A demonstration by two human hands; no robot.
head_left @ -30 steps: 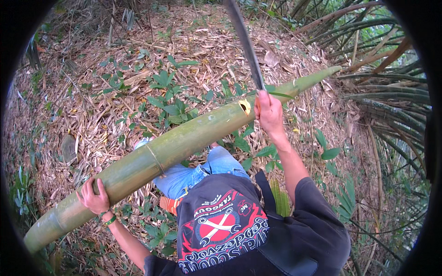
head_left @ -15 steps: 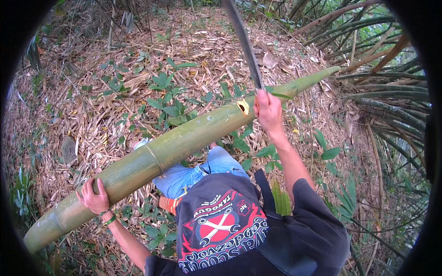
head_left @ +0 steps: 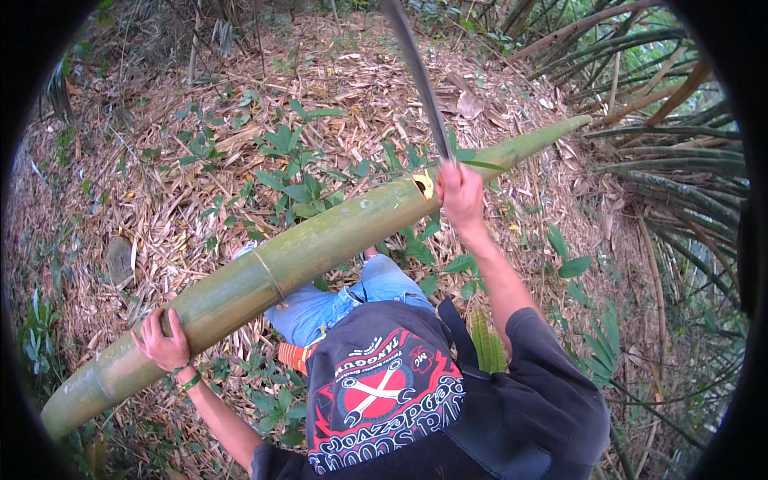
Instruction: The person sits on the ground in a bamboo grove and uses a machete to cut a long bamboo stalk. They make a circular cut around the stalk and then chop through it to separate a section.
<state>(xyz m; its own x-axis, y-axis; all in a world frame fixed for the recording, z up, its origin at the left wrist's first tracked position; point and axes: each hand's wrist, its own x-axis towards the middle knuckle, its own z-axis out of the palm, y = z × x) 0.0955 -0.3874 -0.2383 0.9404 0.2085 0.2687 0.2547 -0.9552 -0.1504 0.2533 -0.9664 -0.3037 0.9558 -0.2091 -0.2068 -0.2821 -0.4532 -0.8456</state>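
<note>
A thick green bamboo pole [head_left: 320, 240] lies slantwise in front of my body, from the lower left up to the far right. My left hand [head_left: 163, 342] grips its lower-left part, the fingers bent over the upper side near a joint. My right hand [head_left: 462, 192] is closed round the handle of a machete [head_left: 420, 76], whose long dark blade points up and away; its tip runs out at the top edge. Just left of that fist, a chopped notch [head_left: 424, 186] with pale yellow edges and a dark hollow opens in the pole. The machete's handle is mostly hidden in the fist.
Dry bamboo leaves [head_left: 360, 104] cover the ground, with small green plants [head_left: 296, 176] growing through. A bamboo clump [head_left: 680, 160] with many leaning stems stands at the right. A grey stone-like lump [head_left: 120, 262] lies at the left. An orange striped item [head_left: 294, 356] shows beside my waist.
My right hand and the machete have shifted slightly left, toward the notch. The left hand and the pole have stayed in place.
</note>
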